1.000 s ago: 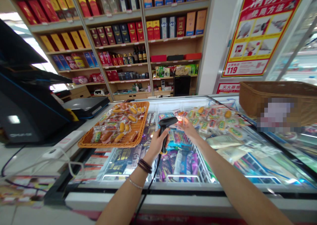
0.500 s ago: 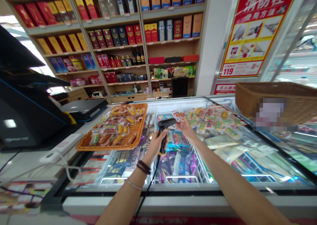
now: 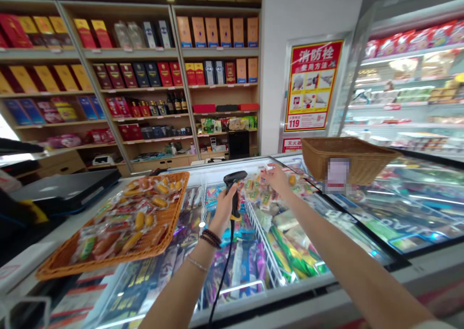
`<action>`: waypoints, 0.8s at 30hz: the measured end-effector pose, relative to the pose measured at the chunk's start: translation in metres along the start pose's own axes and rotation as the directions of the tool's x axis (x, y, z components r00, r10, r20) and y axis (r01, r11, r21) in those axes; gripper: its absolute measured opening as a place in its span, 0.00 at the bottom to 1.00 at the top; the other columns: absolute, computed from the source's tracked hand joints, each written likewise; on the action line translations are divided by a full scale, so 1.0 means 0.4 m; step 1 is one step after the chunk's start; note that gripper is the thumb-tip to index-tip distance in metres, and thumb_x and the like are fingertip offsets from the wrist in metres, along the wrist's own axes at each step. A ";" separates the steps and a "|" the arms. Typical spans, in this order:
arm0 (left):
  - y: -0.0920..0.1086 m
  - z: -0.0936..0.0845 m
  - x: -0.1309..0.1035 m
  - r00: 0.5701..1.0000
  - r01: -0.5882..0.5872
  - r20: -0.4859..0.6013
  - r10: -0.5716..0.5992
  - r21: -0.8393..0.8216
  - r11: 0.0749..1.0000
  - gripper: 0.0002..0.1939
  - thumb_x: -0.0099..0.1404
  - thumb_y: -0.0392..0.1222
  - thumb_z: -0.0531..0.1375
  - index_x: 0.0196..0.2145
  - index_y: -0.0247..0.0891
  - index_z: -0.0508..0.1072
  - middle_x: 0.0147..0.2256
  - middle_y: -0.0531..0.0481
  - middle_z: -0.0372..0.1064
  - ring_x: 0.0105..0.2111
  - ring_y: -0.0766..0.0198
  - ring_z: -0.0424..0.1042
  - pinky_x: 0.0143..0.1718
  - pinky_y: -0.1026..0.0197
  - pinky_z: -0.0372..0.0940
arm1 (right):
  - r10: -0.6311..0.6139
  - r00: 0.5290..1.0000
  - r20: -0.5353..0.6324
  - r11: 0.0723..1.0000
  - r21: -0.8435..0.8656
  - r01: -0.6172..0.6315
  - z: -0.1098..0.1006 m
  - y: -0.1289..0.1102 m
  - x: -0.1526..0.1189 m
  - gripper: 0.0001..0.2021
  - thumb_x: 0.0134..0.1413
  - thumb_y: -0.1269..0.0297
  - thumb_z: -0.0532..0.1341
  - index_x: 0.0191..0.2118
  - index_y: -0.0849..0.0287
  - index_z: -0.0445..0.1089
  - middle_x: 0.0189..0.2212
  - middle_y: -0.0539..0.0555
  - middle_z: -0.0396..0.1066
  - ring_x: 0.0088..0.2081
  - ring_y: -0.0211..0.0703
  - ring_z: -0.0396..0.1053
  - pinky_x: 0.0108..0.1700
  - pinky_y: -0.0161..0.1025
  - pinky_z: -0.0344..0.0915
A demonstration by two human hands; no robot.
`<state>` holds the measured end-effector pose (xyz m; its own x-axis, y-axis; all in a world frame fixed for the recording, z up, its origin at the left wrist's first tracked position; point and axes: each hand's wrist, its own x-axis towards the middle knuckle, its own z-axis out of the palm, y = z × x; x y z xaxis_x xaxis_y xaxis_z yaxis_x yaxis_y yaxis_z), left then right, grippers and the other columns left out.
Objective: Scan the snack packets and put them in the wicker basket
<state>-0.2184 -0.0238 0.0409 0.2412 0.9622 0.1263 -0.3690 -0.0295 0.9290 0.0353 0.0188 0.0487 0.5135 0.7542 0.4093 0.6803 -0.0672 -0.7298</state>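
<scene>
Near the freezer's far edge point(image 3: 217, 168), the right hand point(image 3: 277, 179) has moved over snack packets point(image 3: 266, 197), grip unclear; the scanner point(image 3: 235, 178), clasped in the left hand point(image 3: 224, 207), seems without a target.

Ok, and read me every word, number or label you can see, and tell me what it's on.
"消防栓": red-and-yellow wall poster.
"使用方法": same poster.
"119": same poster, bottom left.
"灭火器": red sign below; remainder unclear.
Too small or blurred: snack packs, shelf boxes. Brown basket's label: pixelated.
</scene>
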 end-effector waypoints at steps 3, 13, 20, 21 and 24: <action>-0.023 0.050 0.017 0.998 0.039 0.039 -0.039 0.001 0.999 0.37 0.53 0.74 0.83 0.30 0.41 0.72 0.23 0.54 0.69 0.20 0.68 0.66 0.22 0.64 0.60 | 0.002 0.999 -0.036 0.996 -0.092 -0.006 -0.023 0.021 0.019 0.19 0.68 0.63 0.73 0.62 0.54 0.79 0.51 0.60 0.88 0.54 0.61 0.86 0.62 0.53 0.77; 0.003 -0.010 -0.011 0.998 0.005 -0.068 -0.005 -0.014 1.000 0.34 0.58 0.72 0.82 0.31 0.41 0.73 0.23 0.56 0.69 0.19 0.69 0.66 0.20 0.64 0.59 | -0.401 0.896 -0.189 0.916 -0.105 0.387 0.066 0.044 -0.025 0.17 0.65 0.67 0.63 0.57 0.56 0.79 0.57 0.67 0.82 0.64 0.68 0.74 0.72 0.65 0.68; 0.192 -0.267 -0.107 0.940 -0.125 -0.313 0.137 0.057 0.991 0.32 0.60 0.69 0.82 0.36 0.41 0.75 0.24 0.57 0.70 0.19 0.68 0.67 0.21 0.65 0.60 | -0.538 0.838 -0.091 0.816 0.193 0.545 0.305 -0.245 -0.101 0.20 0.65 0.67 0.64 0.61 0.56 0.77 0.60 0.68 0.83 0.65 0.68 0.76 0.75 0.69 0.68; 0.215 -0.308 -0.126 0.923 -0.139 -0.352 0.158 0.079 0.987 0.33 0.60 0.70 0.82 0.35 0.41 0.74 0.24 0.57 0.69 0.19 0.68 0.67 0.21 0.65 0.60 | -0.555 0.830 -0.058 0.800 0.235 0.552 0.343 -0.297 -0.124 0.21 0.65 0.68 0.64 0.62 0.56 0.77 0.60 0.68 0.83 0.65 0.68 0.77 0.76 0.69 0.68; 0.260 -0.424 -0.180 0.864 -0.182 -0.448 0.231 0.150 0.972 0.34 0.60 0.72 0.81 0.32 0.43 0.71 0.24 0.56 0.69 0.19 0.68 0.66 0.20 0.65 0.59 | -0.582 0.805 0.114 0.792 0.305 0.529 0.445 -0.446 -0.212 0.23 0.69 0.69 0.63 0.67 0.56 0.77 0.63 0.67 0.84 0.67 0.64 0.78 0.76 0.65 0.71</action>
<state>-0.4264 -0.0503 0.0696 -0.2794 0.9455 0.1675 -0.2681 -0.2443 0.9319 -0.2226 0.0829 0.0468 -0.0419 0.7212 0.6915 0.6506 0.5450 -0.5289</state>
